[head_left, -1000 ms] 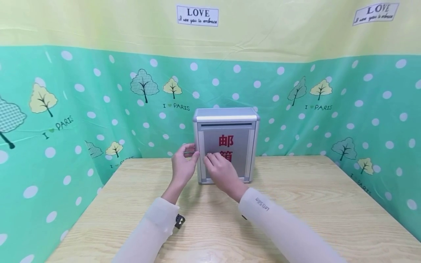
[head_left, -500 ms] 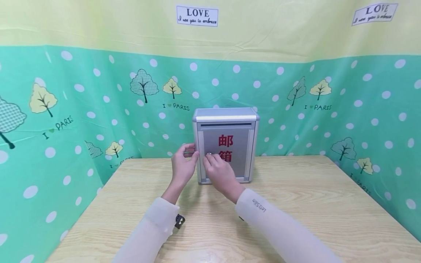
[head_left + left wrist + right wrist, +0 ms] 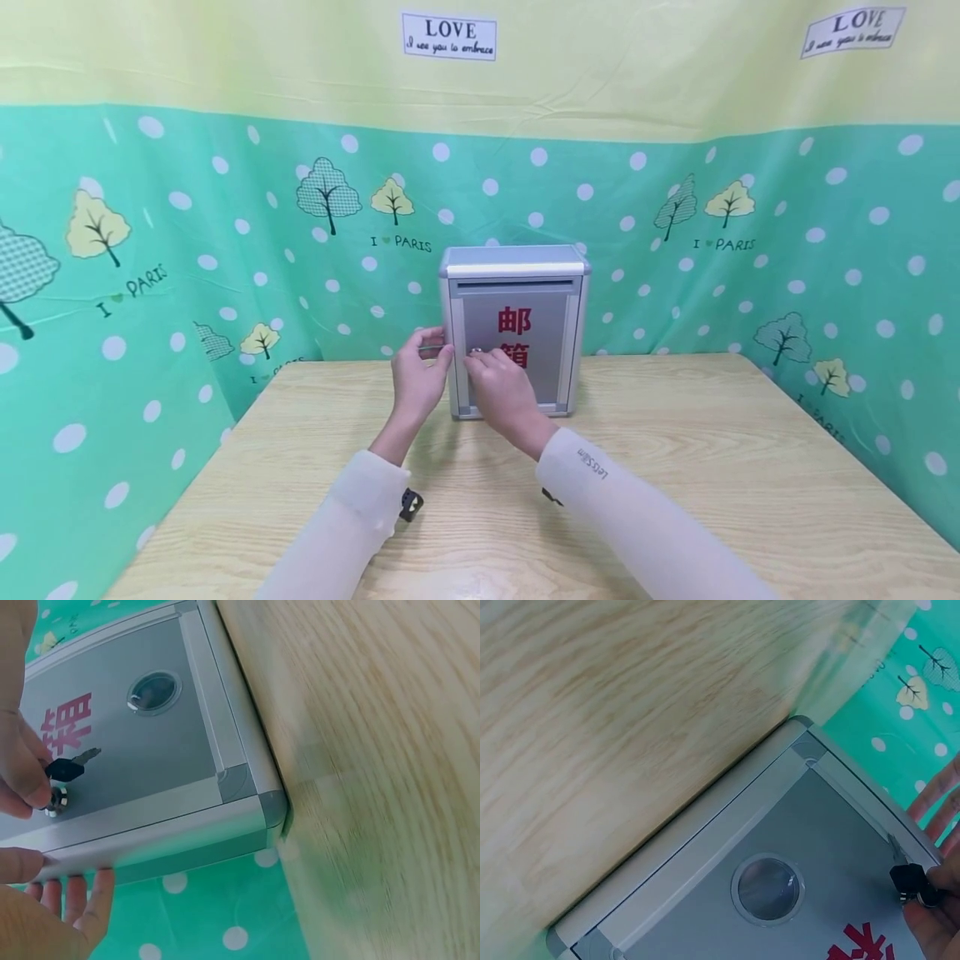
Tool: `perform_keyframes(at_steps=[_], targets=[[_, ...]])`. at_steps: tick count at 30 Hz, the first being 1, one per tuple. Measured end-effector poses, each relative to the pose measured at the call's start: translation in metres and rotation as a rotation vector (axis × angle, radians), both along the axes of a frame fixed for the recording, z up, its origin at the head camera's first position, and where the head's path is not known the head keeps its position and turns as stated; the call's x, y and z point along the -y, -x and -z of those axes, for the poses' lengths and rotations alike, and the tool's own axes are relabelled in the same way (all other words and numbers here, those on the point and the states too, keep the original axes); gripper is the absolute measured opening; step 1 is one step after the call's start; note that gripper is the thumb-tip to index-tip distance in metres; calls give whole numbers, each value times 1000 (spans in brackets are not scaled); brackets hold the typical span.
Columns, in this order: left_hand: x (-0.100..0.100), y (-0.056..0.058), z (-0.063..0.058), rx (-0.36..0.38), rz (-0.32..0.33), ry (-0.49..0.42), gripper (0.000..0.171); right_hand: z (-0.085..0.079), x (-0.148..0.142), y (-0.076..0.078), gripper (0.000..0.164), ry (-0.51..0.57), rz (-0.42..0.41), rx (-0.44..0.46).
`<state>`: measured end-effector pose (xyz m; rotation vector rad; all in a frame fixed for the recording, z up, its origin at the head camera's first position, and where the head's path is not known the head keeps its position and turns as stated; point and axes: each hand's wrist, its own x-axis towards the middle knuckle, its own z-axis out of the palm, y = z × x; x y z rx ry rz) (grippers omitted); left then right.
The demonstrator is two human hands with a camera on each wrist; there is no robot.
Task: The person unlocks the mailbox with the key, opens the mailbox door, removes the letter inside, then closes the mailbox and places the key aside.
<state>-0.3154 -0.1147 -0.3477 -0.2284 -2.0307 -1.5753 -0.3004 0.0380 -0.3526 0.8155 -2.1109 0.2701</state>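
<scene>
A grey metal mailbox point(image 3: 555, 333) with red characters stands upright on the table. My left hand point(image 3: 422, 377) holds its left side, the thumb on the front frame and the fingers along the side wall, as the left wrist view shows. With thumb and forefinger my right hand point(image 3: 504, 390) pinches a key at the round lock point(image 3: 56, 801) near the door's left edge; the fingers hide most of that key. Beside the lock hangs a spare key point(image 3: 67, 769) with a black head and a metal blade, also visible in the right wrist view.
The wood-grain table point(image 3: 675, 467) spreads in front and to both sides. A slot point(image 3: 515, 287) crosses the top of the mailbox's front, and a round window point(image 3: 768, 889) sits low on its door. A green dotted curtain point(image 3: 360, 283) hangs behind and at the sides.
My right hand and forearm have shifted slightly to the left and down, with the fingers staying at the lock. The left hand and the mailbox have kept their places.
</scene>
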Motion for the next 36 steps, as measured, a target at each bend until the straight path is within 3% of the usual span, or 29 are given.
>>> perform_keyframes(at_steps=[20,29,36], targets=[[-1,1,4,-8,5,-11,29,0,2,0,10,280,-97,173],[0,2,3,-12,1,-6,29,-4,4,1,12,383,-83,286],[0,3,4,-9,0,-3,28,-4,5,3,10,453,-75,295]])
